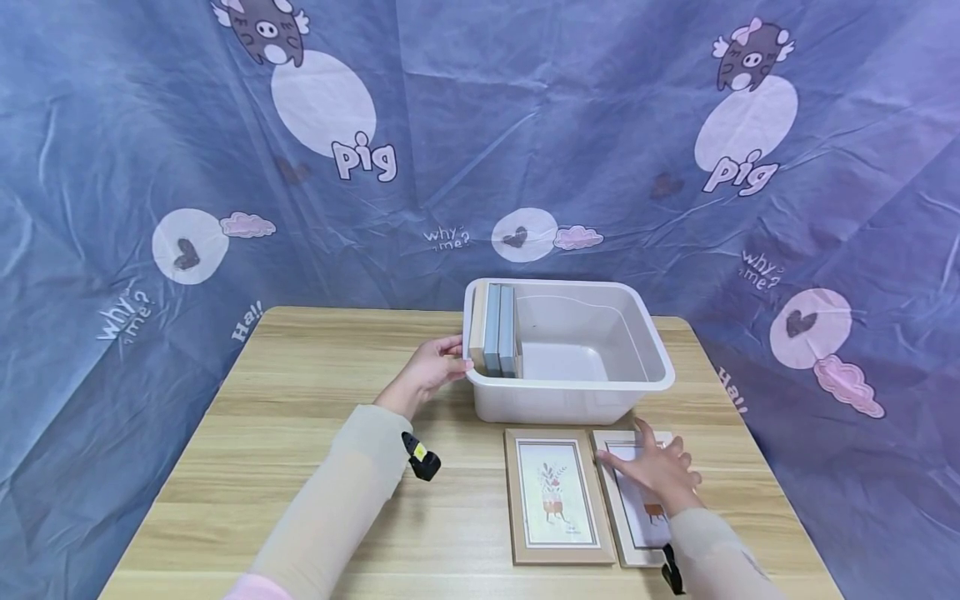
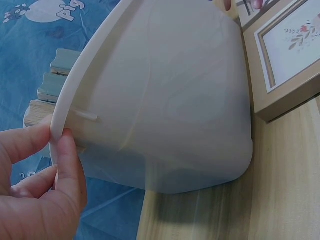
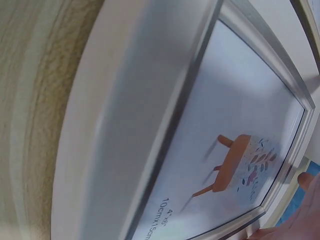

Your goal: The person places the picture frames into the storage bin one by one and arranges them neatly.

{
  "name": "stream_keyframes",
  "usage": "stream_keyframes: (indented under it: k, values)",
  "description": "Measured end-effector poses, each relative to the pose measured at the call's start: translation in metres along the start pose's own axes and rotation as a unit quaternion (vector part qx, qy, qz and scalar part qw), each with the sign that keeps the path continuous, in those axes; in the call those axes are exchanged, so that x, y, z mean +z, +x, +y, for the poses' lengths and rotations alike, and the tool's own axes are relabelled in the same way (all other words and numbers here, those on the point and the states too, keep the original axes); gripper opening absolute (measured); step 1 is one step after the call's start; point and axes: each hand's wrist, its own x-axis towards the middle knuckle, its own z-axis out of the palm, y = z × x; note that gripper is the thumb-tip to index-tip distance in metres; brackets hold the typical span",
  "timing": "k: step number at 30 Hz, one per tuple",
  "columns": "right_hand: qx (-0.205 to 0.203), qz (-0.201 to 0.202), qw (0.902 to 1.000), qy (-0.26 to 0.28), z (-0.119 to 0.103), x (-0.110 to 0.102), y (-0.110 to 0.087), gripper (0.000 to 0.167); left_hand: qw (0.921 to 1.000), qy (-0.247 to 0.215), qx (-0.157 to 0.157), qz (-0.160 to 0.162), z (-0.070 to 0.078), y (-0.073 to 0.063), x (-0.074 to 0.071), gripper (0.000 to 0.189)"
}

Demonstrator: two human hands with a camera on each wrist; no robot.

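My left hand (image 1: 427, 371) pinches the left rim of a light grey plastic bin (image 1: 555, 404), thumb and fingers on either side of the edge in the left wrist view. Inside, against the left wall, a light wood frame (image 1: 477, 321) and two blue frames (image 1: 492, 333) stand on edge. My right hand (image 1: 660, 471) is over a white picture frame (image 1: 611, 496) that lies flat in front of the bin, fingers spread across its upper part. The right wrist view has its print (image 3: 240, 165) close up, with fingertips at the lower right edge.
A tan picture frame (image 1: 558, 492) with a plant print lies flat just left of the white one. All stand on a wood-grain table (image 1: 330, 367). Blue fabric (image 1: 465, 150) with pig drawings hangs behind and at both sides.
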Motion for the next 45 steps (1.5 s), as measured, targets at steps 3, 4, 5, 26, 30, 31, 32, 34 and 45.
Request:
stream_keyframes:
  k: [3, 4, 5, 26, 30, 31, 32, 34, 45]
  values:
    - [0.004, -0.002, 1.0000, -0.003, -0.0010, 0.0001, 0.0008, 0.120, 1.0000, 0.002, 0.001, 0.000, 0.0004, -0.0007, -0.0002, 0.056]
    - [0.006, -0.004, 1.0000, -0.005, -0.0014, 0.0002, 0.0009, 0.121, 1.0000, 0.003, 0.002, -0.001, 0.0006, -0.0010, -0.0003, 0.056]
    - [0.008, -0.005, 0.9999, -0.006, -0.0018, 0.0004, 0.0009, 0.121, 1.0000, 0.005, 0.003, -0.002, 0.0008, -0.0013, -0.0003, 0.056]
    - [0.026, -0.007, 0.9995, 0.019, -0.0074, 0.0012, 0.0053, 0.123, 1.0000, 0.007, 0.003, -0.001, 0.0030, -0.0022, 0.0005, 0.056]
    - [0.028, -0.004, 0.9993, 0.025, -0.0074, 0.0020, 0.0063, 0.121, 1.0000, 0.005, 0.005, -0.001, 0.0026, -0.0023, -0.0001, 0.056]
    - [0.028, -0.004, 0.9993, 0.026, -0.0074, 0.0020, 0.0066, 0.121, 1.0000, 0.004, 0.006, -0.001, 0.0023, -0.0022, -0.0002, 0.056]
    - [0.029, -0.005, 0.9992, 0.027, -0.0074, 0.0020, 0.0067, 0.120, 1.0000, 0.001, 0.004, 0.000, 0.0019, -0.0019, -0.0003, 0.056]
    - [0.031, -0.005, 0.9991, 0.027, -0.0079, 0.0017, 0.0065, 0.120, 1.0000, -0.003, 0.002, 0.000, 0.0010, -0.0013, -0.0005, 0.057]
    - [0.036, 0.006, 0.9987, 0.035, -0.0079, 0.0005, 0.0037, 0.118, 1.0000, 0.007, -0.002, 0.001, -0.0005, -0.0011, -0.0011, 0.057]
